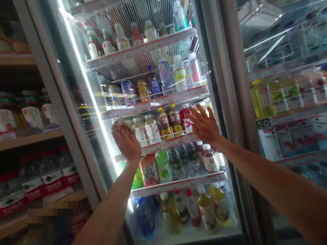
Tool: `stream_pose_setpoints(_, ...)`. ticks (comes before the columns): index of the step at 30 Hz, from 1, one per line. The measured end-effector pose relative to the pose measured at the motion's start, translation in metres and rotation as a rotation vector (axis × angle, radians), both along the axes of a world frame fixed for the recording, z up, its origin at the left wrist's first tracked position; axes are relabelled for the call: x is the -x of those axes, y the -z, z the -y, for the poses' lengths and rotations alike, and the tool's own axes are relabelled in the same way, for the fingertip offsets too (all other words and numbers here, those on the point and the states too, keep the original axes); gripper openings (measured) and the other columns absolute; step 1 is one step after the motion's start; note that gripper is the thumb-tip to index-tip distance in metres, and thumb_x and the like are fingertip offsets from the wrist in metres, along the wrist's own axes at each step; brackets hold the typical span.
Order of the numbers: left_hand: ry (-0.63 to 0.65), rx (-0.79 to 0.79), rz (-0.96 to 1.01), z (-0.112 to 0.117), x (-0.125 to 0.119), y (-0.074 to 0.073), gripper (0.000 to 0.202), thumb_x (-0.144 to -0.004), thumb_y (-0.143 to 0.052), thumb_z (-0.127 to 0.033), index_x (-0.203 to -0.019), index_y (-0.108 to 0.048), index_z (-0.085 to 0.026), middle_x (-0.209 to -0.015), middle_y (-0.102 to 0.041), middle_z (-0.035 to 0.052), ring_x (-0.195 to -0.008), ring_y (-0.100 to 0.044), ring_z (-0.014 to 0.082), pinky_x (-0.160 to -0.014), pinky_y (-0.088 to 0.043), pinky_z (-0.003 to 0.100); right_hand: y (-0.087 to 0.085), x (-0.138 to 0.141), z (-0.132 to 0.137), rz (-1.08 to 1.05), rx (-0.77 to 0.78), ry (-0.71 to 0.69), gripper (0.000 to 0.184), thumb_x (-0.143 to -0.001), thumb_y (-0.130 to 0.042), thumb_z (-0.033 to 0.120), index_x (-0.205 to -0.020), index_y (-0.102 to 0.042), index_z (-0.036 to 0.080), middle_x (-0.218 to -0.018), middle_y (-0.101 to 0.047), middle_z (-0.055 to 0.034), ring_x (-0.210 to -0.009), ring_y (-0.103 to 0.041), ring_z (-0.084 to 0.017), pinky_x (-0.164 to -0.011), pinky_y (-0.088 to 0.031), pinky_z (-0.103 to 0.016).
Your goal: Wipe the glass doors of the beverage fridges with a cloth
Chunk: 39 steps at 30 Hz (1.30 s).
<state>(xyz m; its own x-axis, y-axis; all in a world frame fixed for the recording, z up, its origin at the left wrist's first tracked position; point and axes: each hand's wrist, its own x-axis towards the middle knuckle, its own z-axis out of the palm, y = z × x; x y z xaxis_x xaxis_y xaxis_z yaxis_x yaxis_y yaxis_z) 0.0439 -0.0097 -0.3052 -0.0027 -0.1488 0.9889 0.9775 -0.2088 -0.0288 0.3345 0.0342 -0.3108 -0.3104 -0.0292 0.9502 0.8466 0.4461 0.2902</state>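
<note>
In the head view, my left hand (127,141) presses a pale crumpled cloth (120,126) flat against the glass door (150,136) of a lit drinks cooler. The cloth shows only around my fingertips; the rest lies hidden under the hand. My right hand (204,123), fingers spread and holding nothing, is at the right part of the same door, seemingly resting on the glass. Behind the pane, dark tea bottles with yellow caps (170,122) stand on a shelf between my two hands. A red-labelled bottle (186,117) is partly covered by the right fingers.
A metal door frame (224,68) runs along the right, with another glass-fronted cooler of yellow drinks (270,97) beyond it. Wooden shelves (28,139) with bottles and red-and-white packs stand at left. Reflections streak the glass, and a bright light strip (76,54) lines the cooler's left side.
</note>
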Motion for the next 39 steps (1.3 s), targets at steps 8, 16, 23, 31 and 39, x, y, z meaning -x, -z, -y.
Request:
stream_pose_setpoints(8, 0.008, 0.146, -0.591, -0.008, -0.027, 0.01, 0.044, -0.088, -0.045, -0.021, -0.132, -0.043, -0.022, -0.143, -0.04, 0.0079, -0.139, -0.022, 0.0218, -0.112, -0.027, 0.044, 0.0, 0.0, -0.001, 0.001, -0.016, -0.001, 0.055, -0.086, -0.04, 0.023, -0.14, -0.032, 0.031, -0.147, -0.034, 0.0013, -0.139, -0.02, -0.023, -0.111, -0.015, -0.053)
stream_pose_setpoints(16, 0.043, 0.119, -0.421, -0.012, -0.043, -0.004, 0.044, -0.089, -0.041, -0.022, -0.133, -0.041, -0.018, -0.147, -0.033, 0.0087, -0.14, -0.016, 0.024, -0.113, -0.023, 0.048, 0.0, 0.002, -0.001, -0.007, -0.047, 0.033, 0.049, -0.087, -0.039, 0.025, -0.136, -0.039, 0.029, -0.144, -0.039, -0.0004, -0.139, -0.021, -0.023, -0.112, -0.013, -0.052)
stream_pose_setpoints(23, 0.026, 0.061, -0.142, -0.004, 0.002, -0.039, 0.043, -0.089, -0.041, -0.025, -0.132, -0.042, -0.017, -0.147, -0.032, 0.0122, -0.138, -0.023, 0.0245, -0.113, -0.02, 0.048, -0.001, 0.003, 0.002, -0.021, -0.057, 0.068, 0.046, -0.085, -0.041, 0.024, -0.132, -0.045, 0.027, -0.142, -0.042, -0.0001, -0.137, -0.024, -0.023, -0.112, -0.014, -0.052)
stream_pose_setpoints(31, 0.006, 0.121, -0.792, -0.016, -0.06, 0.0, 0.045, -0.088, -0.045, -0.022, -0.132, -0.041, -0.023, -0.143, -0.041, 0.0042, -0.14, -0.014, 0.0185, -0.113, -0.025, 0.041, 0.0, 0.002, 0.0, -0.023, -0.056, 0.074, 0.043, -0.086, -0.041, 0.027, -0.128, -0.048, 0.028, -0.142, -0.041, 0.001, -0.139, -0.021, -0.022, -0.112, -0.012, -0.051)
stream_pose_setpoints(39, 0.013, -0.002, -0.163, -0.01, -0.027, -0.013, 0.05, -0.089, -0.041, -0.02, -0.138, -0.034, -0.016, -0.15, -0.025, 0.0132, -0.14, -0.015, 0.0251, -0.112, -0.022, 0.051, -0.001, 0.002, 0.001, -0.029, -0.06, 0.057, 0.044, -0.086, -0.041, 0.025, -0.13, -0.046, 0.028, -0.142, -0.041, 0.0006, -0.138, -0.023, -0.023, -0.112, -0.015, -0.052)
